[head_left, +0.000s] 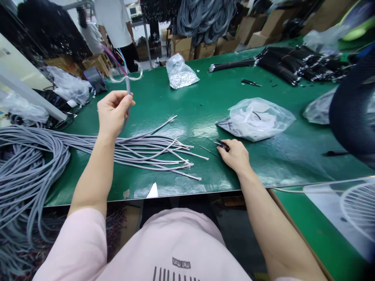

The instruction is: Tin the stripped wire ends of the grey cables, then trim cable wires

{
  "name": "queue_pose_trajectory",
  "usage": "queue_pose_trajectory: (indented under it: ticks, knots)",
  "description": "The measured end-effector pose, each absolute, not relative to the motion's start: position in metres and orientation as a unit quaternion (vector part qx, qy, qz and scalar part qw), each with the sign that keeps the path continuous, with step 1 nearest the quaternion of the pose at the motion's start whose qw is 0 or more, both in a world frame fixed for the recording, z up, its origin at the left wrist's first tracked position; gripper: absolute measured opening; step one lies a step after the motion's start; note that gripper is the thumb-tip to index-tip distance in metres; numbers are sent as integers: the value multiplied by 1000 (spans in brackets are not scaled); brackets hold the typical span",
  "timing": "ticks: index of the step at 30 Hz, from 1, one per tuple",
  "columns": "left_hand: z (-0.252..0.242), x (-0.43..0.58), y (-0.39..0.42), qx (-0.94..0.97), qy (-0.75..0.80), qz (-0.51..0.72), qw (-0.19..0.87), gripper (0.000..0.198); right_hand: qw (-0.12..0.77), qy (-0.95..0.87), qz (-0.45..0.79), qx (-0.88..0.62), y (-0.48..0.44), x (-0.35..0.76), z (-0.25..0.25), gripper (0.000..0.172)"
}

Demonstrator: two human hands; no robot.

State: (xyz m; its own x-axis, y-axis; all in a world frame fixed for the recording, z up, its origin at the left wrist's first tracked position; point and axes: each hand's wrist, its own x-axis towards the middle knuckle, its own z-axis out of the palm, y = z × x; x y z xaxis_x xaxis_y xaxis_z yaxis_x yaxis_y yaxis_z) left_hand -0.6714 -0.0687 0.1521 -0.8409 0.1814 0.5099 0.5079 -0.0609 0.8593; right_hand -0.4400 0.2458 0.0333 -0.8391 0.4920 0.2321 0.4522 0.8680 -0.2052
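Observation:
Pinched in my left hand [115, 111] is a grey cable [128, 86], raised above the table with its end pointing up. Coloured wires [119, 62] and whitish strands fan out from that end. My right hand [234, 154] rests low over the table with its fingers closed around a small black-handled tool [222, 145]. Beside that hand lies a thin dark rod [208, 150]. Between my hands, several grey cables [146, 152] lie side by side, their stripped whitish ends towards the right hand.
A large coil of grey cable [26, 164] hangs over the left edge of the green table [187, 103]. Plastic bags [259, 119] [181, 74], black cable bundles [281, 64] and a screwdriver-like tool [251, 82] lie beyond. A person [114, 23] stands behind. A white fan [360, 207] is at right.

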Motion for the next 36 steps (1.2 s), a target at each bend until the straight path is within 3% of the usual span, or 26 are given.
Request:
queue_pose_trajectory:
  ticks: [5, 9, 13, 20, 25, 31, 36]
  knots:
    - [119, -697, -32, -263, -733, -625, 61, 10, 151, -954, 85, -246, 250, -441, 29, 34]
    - [81, -711, -8, -344, -827, -429, -113, 20, 159, -953, 88, -243, 251, -441, 28, 32]
    - [54, -724, 9, -310, -885, -324, -126, 10, 158, -953, 93, -243, 249, -441, 30, 31]
    - [47, -735, 27, -239, -881, -391, -118, 20, 139, -959, 75, -234, 242, -448, 40, 39]
    - [84, -760, 8, -174, -812, -548, -102, 8, 168, -963, 96, -187, 236, -439, 52, 30]
    - [136, -741, -36, -244, -664, -690, -150, 25, 2, -992, 32, -123, 214, -438, 66, 31]
    - [133, -662, -37, -326, -604, -662, -300, 39, -53, -990, -34, -129, 206, -445, 69, 33]
